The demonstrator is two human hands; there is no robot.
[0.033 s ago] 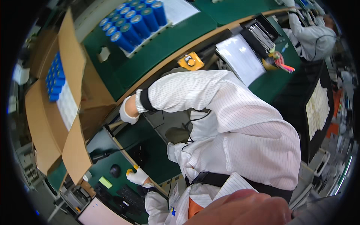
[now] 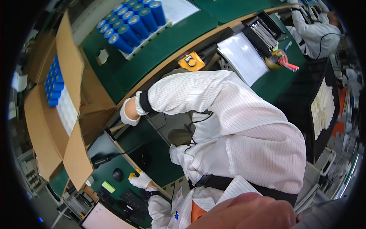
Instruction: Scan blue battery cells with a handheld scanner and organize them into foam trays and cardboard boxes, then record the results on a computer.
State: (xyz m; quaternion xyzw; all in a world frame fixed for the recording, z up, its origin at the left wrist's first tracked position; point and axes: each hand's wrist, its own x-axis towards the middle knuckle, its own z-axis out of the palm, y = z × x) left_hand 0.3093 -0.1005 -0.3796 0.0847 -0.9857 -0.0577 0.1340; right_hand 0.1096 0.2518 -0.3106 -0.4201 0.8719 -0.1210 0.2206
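My left hand point(image 2: 140, 179), in a white glove with yellow fingertips, rests at the wooden edge of the green desk point(image 2: 112, 162), close to a black mouse point(image 2: 117, 174). Its visible fingertips stand a little apart, with nothing seen between them. Across the gap, my right hand point(image 2: 129, 113), gloved in white with the wrist bare, hangs bent down beside an open cardboard carton point(image 2: 98, 116). The fingers of that hand are hidden. Inside the carton are several blue cylindrical cells point(image 2: 54, 82) and a white sheet or tray point(image 2: 66, 112).
More blue cylinders point(image 2: 139, 26) stand on a white tray on the green bench point(image 2: 179, 40). A yellow device point(image 2: 191, 61), papers point(image 2: 244, 57) and a pen holder point(image 2: 280, 60) lie along it. A black crate point(image 2: 291, 103) holds white pieces. A keyboard point(image 2: 133, 200) and monitor point(image 2: 105, 217) are lower left. Another person point(image 2: 318, 36) works upper right.
The whole view has shifted slightly, with the bench and carton a little to the left. Both my hands keep nearly the same place and pose.
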